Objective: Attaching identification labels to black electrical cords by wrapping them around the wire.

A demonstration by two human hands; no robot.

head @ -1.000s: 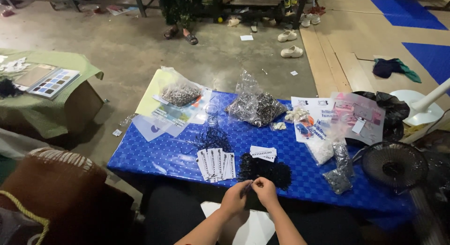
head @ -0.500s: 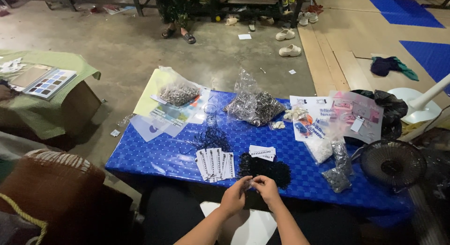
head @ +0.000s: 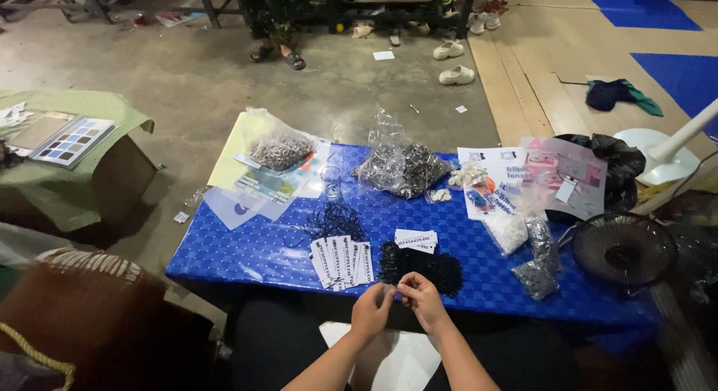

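Hands barely shifted; left hand (head: 372, 309), right hand (head: 419, 299) fingertips together, pinching tiny item; black pile (head: 421, 266) beside.

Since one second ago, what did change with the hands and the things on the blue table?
Almost nothing. The left hand and right hand stay together at the table's near edge, fingertips pinching something too small to identify. The black pile and white cards lie unmoved.

Left hand (head: 372, 310) and right hand (head: 421, 300) meet, fingertips pinching something tiny, at the blue table's (head: 254, 252) near edge, just beside a black pile (head: 422, 265) and white cards (head: 340, 258).
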